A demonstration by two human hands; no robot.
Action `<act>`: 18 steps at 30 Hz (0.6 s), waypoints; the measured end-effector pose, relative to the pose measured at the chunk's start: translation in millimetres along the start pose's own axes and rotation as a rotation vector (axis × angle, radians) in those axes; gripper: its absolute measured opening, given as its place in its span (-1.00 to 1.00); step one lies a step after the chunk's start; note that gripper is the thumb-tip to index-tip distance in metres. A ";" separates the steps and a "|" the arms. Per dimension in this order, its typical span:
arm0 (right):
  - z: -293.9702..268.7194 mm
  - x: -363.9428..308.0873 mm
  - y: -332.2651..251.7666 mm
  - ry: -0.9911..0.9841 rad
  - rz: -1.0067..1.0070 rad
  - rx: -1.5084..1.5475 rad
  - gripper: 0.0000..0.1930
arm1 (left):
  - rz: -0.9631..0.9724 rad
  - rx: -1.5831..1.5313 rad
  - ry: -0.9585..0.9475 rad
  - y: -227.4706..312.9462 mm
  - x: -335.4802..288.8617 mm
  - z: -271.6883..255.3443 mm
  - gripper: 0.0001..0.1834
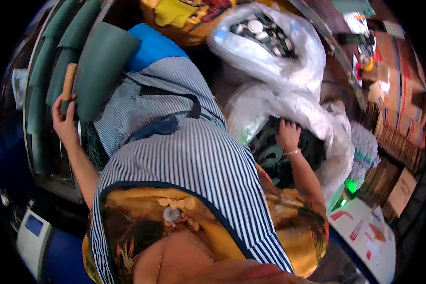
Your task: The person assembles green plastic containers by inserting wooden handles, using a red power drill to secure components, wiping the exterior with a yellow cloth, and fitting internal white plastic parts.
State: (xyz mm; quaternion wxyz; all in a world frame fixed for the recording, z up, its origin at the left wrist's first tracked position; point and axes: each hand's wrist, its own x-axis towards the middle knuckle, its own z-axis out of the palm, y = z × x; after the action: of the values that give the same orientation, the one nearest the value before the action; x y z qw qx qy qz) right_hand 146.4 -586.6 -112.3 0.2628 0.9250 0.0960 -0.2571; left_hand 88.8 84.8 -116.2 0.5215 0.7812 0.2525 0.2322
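My left hand [65, 116] is closed around the lower end of a short tan, wooden-looking handle [69, 78]. What the handle belongs to is hard to make out. Right beside it a large dark green curved sheet [104, 66] leans against my lap. On the other side, my right hand [288, 135] reaches into an open clear plastic bag [338, 137], fingers bent down among dark, curved, ring-like pieces [272, 154]. Whatever lies under those fingertips is hidden.
At far left, a tray [73, 191] holds several green curved pieces [42, 104]. Ahead stands a second plastic bag [307, 61] of dark and pale small pieces. Stacked cardboard [397, 94] is at right. A striped apron [170, 142] covers my lap, with blue cloth [156, 45] beyond.
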 end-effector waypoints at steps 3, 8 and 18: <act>-32.0 21.6 24.6 -0.591 0.092 0.757 -0.30 | -0.055 -0.138 0.194 -1.3 -13.4 22.4 -0.60; -230.1 32.3 -31.4 -0.376 -0.183 1.537 -0.37 | 0.117 -0.220 0.189 39.1 -28.9 27.3 -0.60; -342.3 78.0 -254.1 0.786 -1.083 1.420 -0.56 | 0.071 -0.472 0.165 56.5 -44.9 -7.3 -0.54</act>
State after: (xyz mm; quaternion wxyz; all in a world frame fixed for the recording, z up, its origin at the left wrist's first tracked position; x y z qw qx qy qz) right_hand 278.8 -185.6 -14.6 -0.5603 0.7185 0.4118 -0.0141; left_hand 58.5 42.8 -65.5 0.6586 0.6247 0.2055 0.3658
